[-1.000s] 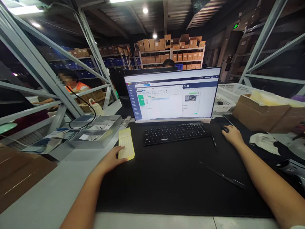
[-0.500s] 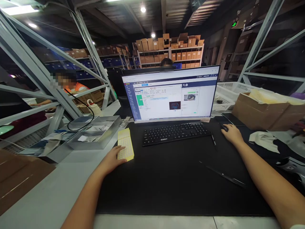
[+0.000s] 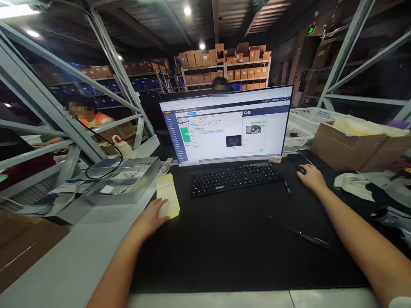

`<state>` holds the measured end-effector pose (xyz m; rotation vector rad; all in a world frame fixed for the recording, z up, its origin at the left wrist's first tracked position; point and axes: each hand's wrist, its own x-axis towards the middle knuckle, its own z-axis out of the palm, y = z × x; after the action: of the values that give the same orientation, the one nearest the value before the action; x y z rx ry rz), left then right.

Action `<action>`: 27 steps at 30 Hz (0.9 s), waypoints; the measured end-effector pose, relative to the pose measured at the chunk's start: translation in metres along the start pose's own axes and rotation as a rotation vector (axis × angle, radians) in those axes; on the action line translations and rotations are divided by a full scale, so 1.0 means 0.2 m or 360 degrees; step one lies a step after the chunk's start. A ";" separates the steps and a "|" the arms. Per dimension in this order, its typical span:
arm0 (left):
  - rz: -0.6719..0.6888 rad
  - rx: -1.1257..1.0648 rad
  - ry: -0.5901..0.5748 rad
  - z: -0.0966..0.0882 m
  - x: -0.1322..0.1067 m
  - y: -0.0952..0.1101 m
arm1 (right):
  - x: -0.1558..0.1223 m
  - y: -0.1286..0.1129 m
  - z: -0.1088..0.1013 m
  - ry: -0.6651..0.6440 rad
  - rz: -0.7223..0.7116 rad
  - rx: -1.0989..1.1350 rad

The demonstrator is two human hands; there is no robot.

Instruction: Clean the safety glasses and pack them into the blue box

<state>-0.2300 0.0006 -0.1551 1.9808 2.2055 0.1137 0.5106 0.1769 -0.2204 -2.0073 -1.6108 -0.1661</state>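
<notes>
Warehouse shelves back the bench, where the left hand lies flat on the yellow sheet at the left edge of the black mat and the right hand cups the mouse; a careless wrist sweep might roll the nearby pen away.

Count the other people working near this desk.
2. A person in an orange vest sits at the far left, and another person's head shows just above the monitor. More people may be hidden behind the monitor.

Head camera, close, facing forward-down over desk mat.
</notes>
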 end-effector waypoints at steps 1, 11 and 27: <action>-0.0033 0.0032 -0.0012 0.00 0.00 0.01 | 0.00 0.00 0.00 -0.0007 0.0008 -0.0001; -0.0140 0.0233 -0.0043 -0.02 -0.04 0.13 | 0.01 0.02 0.01 -0.0019 0.0002 -0.0015; -0.0257 0.0387 0.0025 -0.07 -0.10 0.30 | 0.01 0.02 0.01 -0.0045 0.0002 0.0008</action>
<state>-0.1714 -0.0121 -0.1296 1.9089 2.4813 -0.1682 0.5138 0.1796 -0.2219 -2.0154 -1.6257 -0.1341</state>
